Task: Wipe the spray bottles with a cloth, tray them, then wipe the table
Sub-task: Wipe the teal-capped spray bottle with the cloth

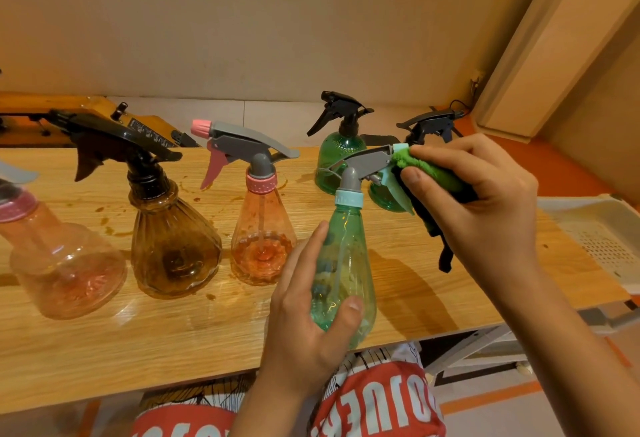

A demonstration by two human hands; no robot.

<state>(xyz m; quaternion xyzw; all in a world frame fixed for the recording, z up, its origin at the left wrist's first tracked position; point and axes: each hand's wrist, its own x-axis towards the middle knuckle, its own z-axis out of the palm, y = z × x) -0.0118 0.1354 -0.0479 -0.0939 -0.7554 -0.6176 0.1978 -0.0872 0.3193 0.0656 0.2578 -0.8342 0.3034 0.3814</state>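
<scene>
Left hand [304, 318] grips the teal bottle [346, 246], right hand [485, 208] pinches the cloth [429, 169] at its nozzle; hard rubbing could twist it loose.

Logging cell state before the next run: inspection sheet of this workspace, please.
Surface: light wooden table, brown spill spots among the bottles.
Job's things: teal clear plastic spray bottle, green fluffy cloth against its nozzle; pink spray bottles, amber ribbed spray bottle and green spray bottles stand on the table; white perforated plastic tray at right, no bottle seen inside.
Clutter: nothing seen.
Grips: left grip holds the teal bottle's body; right grip presses the cloth to the nozzle.
Cables: black cable by the wall, far right.
Surroundings: beige wall, orange floor.
</scene>
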